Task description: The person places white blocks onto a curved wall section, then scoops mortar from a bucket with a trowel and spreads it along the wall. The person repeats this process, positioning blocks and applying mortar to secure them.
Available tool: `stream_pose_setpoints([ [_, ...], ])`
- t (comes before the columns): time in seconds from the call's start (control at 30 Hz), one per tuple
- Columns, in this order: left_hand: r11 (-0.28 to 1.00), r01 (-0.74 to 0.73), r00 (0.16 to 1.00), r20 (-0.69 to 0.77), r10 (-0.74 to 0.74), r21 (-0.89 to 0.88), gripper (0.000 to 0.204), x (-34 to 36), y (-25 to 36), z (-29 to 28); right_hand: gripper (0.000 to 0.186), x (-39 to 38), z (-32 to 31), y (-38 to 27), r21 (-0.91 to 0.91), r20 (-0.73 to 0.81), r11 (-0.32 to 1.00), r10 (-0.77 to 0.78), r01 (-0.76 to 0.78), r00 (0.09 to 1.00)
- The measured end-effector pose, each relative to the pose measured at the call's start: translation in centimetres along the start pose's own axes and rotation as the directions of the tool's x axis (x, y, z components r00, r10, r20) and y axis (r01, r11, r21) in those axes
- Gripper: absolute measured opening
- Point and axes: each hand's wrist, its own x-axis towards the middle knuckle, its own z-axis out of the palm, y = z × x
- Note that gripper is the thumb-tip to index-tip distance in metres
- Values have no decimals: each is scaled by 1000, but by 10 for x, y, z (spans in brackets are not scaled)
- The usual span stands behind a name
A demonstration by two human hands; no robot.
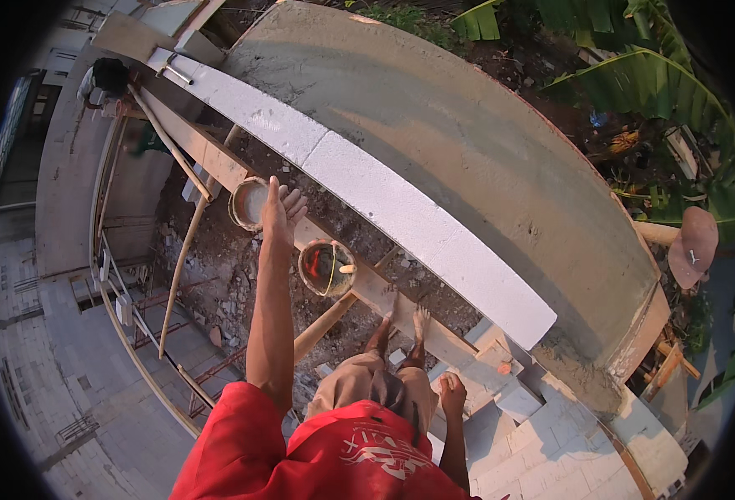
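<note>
My left hand (286,204) is stretched out with open fingers, just over the edge of a bucket (245,202) with pale grey contents. A second bucket (305,275), with a wire handle and something red and dark inside, stands on the wooden plank (376,292) under my bare feet. My right hand (452,390) hangs low by my right thigh with its fingers curled; whether they hold anything is unclear. Beside the plank runs a long row of white blocks (417,225), with a metal tool (176,72) lying near its far end.
A wide grey mortar slab (484,167) lies beyond the blocks. Bamboo poles (182,258) and rubble (209,304) are below the plank. Another person (105,79) is at the upper left. Banana leaves (626,87) overhang the right. A pale block floor (567,450) is at lower right.
</note>
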Motion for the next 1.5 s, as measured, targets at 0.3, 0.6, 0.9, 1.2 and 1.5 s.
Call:
stream_pose_setpoints([
  [0.3,926,140,977,101,-186,352,68,-111,-102,-115,33,49,-112,-325,-202,-76,786,-607,584,791],
  [0.6,817,556,813,-303,-497,152,47,-266,-277,-323,38,125,-122,-378,-558,65,526,-744,642,666],
  [0.9,827,537,756,-341,-558,-164,58,-355,-357,-354,67,167,-97,-360,-644,244,325,-770,692,589],
  [1.2,864,480,817,-282,-503,-151,47,-365,-331,-311,92,162,-85,-356,-576,347,305,-749,758,564],
  [1.5,886,451,839,-288,-463,-111,53,-354,-314,-325,107,163,-71,-368,-623,384,250,-728,741,568],
])
